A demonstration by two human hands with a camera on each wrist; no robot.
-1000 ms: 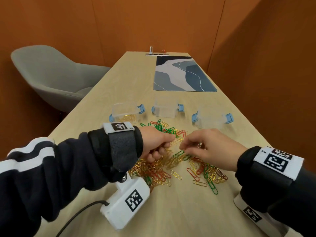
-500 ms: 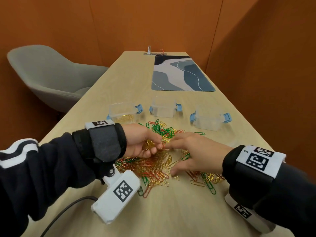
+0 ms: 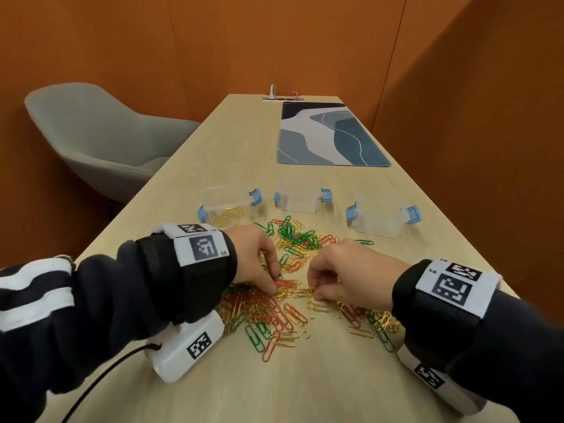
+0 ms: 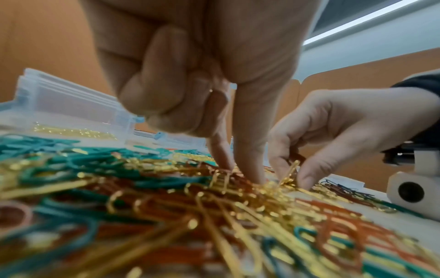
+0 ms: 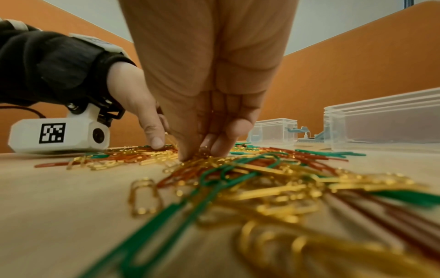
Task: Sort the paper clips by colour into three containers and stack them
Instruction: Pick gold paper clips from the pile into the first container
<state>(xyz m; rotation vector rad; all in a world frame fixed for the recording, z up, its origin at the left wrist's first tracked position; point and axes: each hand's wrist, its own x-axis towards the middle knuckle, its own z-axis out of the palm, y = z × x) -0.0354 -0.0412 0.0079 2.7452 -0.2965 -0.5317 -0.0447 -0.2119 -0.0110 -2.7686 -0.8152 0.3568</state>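
Mixed heap of gold, red and green wire paper clips, near centre of the pale wooden table. Left hand and right hand each pinch gold clips within the heap. Three clear plastic containers with blue latches stand just beyond: the left container holds gold clips; the middle container and right container appear unfilled. Risk: interlocked clips may drag red or green strays along, spoiling the sort.
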